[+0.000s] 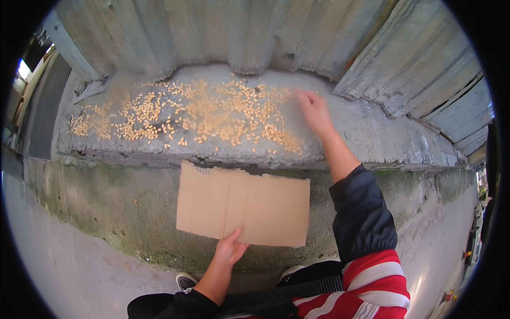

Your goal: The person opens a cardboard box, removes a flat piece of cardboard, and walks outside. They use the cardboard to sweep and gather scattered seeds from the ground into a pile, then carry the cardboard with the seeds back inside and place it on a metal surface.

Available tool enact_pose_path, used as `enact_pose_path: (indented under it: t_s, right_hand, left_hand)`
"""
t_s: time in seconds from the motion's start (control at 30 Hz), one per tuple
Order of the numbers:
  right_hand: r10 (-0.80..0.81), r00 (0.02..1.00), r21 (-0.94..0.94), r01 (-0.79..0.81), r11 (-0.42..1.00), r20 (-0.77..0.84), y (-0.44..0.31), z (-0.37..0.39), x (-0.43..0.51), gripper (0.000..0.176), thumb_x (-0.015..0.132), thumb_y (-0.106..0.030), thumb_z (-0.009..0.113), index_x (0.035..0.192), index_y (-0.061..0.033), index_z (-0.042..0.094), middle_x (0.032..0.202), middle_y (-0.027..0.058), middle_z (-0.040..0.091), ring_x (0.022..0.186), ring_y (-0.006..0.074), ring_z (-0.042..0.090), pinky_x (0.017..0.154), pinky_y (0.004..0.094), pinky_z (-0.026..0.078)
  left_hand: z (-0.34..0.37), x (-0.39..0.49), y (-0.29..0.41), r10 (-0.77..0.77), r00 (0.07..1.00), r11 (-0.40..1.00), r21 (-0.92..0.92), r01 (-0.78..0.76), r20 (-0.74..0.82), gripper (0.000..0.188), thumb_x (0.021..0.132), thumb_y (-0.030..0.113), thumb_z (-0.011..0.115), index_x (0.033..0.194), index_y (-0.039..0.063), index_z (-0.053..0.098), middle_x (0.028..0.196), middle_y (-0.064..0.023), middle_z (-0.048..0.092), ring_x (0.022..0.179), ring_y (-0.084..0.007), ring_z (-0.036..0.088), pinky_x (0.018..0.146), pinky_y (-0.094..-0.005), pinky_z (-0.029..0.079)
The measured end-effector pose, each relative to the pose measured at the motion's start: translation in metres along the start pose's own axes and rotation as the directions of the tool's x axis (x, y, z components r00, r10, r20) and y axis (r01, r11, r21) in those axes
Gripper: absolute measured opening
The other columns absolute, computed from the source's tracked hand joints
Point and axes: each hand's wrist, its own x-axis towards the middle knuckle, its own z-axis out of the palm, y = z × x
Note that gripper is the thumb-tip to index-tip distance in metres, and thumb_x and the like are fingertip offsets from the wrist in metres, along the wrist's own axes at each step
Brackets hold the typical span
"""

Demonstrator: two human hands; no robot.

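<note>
Many pale tan seeds [247, 99] lie spread in a loose layer on a rough concrete ledge [370, 135]. My left hand [232, 249] grips the near edge of a piece of brown cardboard [243, 203], thumb on top. The cardboard is flat, with a torn far edge, and is held just in front of the ledge. Above the right end of the seeds is my right hand [312, 107], its fingers curled together and blurred. Whether anything is inside those fingers cannot be told.
Corrugated sheet panels [207, 32] with a ragged lower edge stand behind the ledge, and another panel [406, 60] rises at the right. Below the ledge is a mossy concrete step [111, 207]. My shoe [186, 281] shows on the paved ground [87, 271].
</note>
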Motion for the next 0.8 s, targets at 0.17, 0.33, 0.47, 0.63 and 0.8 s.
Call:
enact_pose_path:
  t_s: [0.17,0.33,0.47,0.63,0.8]
  right_hand:
    - [-0.266,0.960,-0.330,0.226,0.917,-0.083,0.000,0.007,-0.008,0.018,0.079,-0.019,0.056,0.087,-0.0037,0.061,0.080,0.0135,0.063,0.074,0.0231,0.060,0.068,0.0313,0.045]
    - [-0.044,0.997,-0.286,0.024,0.958,-0.064,-0.029,0.013,-0.020,0.017,0.077,-0.017,0.056,0.088,-0.0043,0.061,0.083,0.0144,0.062,0.076,0.0262,0.060,0.069,0.0319,0.046]
    - [-0.566,0.819,-0.423,0.480,0.769,-0.100,0.004,0.012,-0.008,0.017,0.079,-0.017,0.055,0.086,-0.0036,0.062,0.075,0.0132,0.062,0.069,0.0231,0.059,0.066,0.0307,0.045]
    - [-0.021,0.997,-0.069,0.016,0.998,-0.075,-0.016,-0.003,-0.009,0.025,0.081,-0.025,0.056,0.086,-0.0014,0.062,0.072,0.0063,0.061,0.066,0.0113,0.053,0.064,0.0267,0.043]
    - [0.056,0.917,-0.020,-0.053,0.998,0.395,-0.078,-0.007,-0.047,0.028,0.084,-0.026,0.054,0.097,-0.0023,0.061,0.087,0.0037,0.063,0.073,0.0071,0.049,0.062,0.0232,0.042]
  left_hand:
    - [-0.032,-0.030,0.013,-0.091,0.996,0.990,0.105,0.092,-0.010,0.045,0.081,0.009,0.052,0.123,0.000,0.038,0.118,-0.0143,0.049,0.107,-0.0279,0.049,0.088,-0.0418,0.041]
    - [-0.061,-0.074,0.054,-0.048,0.982,0.984,0.163,0.078,-0.182,0.038,0.071,-0.002,0.055,0.109,-0.006,0.049,0.105,-0.0165,0.056,0.097,-0.0284,0.054,0.087,-0.0393,0.042]
    - [-0.030,-0.089,0.091,0.146,0.967,0.913,0.406,-0.050,-0.210,0.033,0.060,-0.007,0.056,0.092,-0.004,0.060,0.089,-0.0137,0.062,0.086,-0.0251,0.058,0.078,-0.0337,0.045]
    - [0.035,-0.074,0.150,-0.019,0.990,0.391,0.910,0.137,-0.141,0.030,0.057,0.000,0.056,0.087,-0.003,0.062,0.077,-0.0035,0.062,0.070,-0.0127,0.056,0.064,-0.0252,0.045]
    - [0.096,-0.009,0.167,-0.271,0.950,0.121,0.973,0.195,-0.157,0.023,0.058,0.006,0.055,0.078,-0.002,0.063,0.067,0.0002,0.059,0.061,-0.0089,0.052,0.058,-0.0236,0.043]
